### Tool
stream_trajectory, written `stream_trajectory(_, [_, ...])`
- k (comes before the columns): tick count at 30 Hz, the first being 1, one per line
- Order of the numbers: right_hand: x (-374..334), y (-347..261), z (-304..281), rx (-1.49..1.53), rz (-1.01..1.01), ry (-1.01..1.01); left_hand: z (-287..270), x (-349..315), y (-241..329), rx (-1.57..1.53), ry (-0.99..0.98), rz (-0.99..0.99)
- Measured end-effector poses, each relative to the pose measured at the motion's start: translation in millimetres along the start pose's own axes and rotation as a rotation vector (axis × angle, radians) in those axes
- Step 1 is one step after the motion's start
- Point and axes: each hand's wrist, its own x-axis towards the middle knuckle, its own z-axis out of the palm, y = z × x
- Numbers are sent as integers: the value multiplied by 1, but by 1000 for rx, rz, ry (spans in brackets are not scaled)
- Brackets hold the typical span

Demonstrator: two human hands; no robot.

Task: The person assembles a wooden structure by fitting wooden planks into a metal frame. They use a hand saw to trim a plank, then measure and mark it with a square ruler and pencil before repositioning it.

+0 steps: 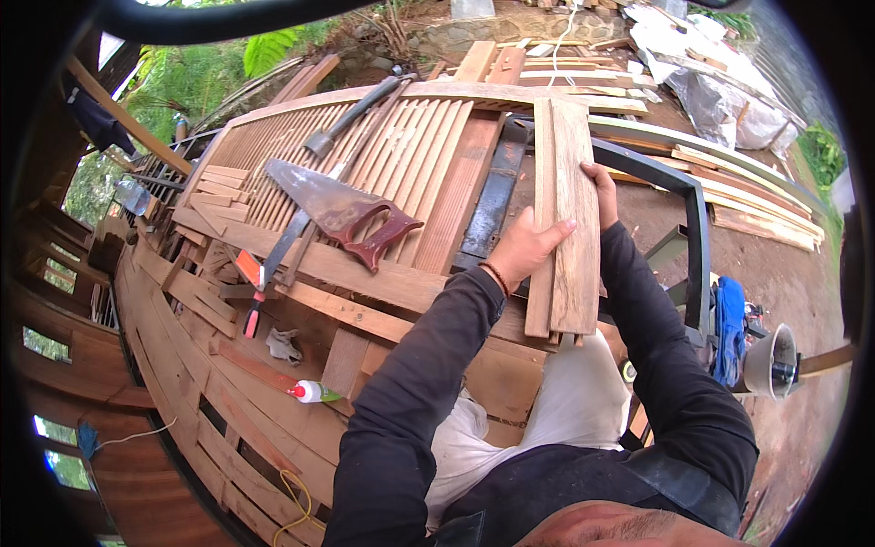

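Observation:
Several short wooden boards (572, 264), pressed together lengthwise, are held between my two hands in front of my lap. My left hand (526, 244) grips their left edge, its thumb lying across the upper face. On the right edge, my right hand (602, 193) curls its fingers around the wood farther up. Left of the boards, a handsaw (319, 202) with a reddish-brown handle rests on a slatted wooden panel (444, 128). A long dark metal tool (351, 118), perhaps a clamp, lies across the slats beyond the saw.
A black metal frame (698, 237) stands to the right, near a blue cloth item (729, 330) and a grey bucket (770, 363). A red-and-black-handled tool (253, 314) and a red-capped white bottle (312, 392) are at left. Stacked timber (761, 226) lies on the ground.

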Motion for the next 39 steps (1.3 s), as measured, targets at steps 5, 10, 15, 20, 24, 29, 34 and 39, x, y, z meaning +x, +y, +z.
stream_trajectory(5, [-3,10,-2,141,-15,-401,0,-27,0,12,95,179])
stream_trajectory(10, [-15,27,32,-68,-17,-253,-16,-96,39,28,200,213])
stream_trajectory(15, [-11,57,26,-440,148,-266,-34,-173,69,30,432,292])
stream_trajectory(20, [-14,76,20,-685,232,-289,-49,-258,97,62,806,467])
stream_trajectory(24, [-12,82,20,-755,283,-311,-57,-352,108,386,1165,369])
stream_trajectory(29, [-12,92,16,-815,235,-336,-24,-427,105,622,1288,134])
stream_trajectory(34, [-14,94,14,-882,199,-334,-1,-455,65,854,1114,-187])
stream_trajectory(39, [-14,92,10,-886,184,-314,9,-454,69,1011,879,-477])
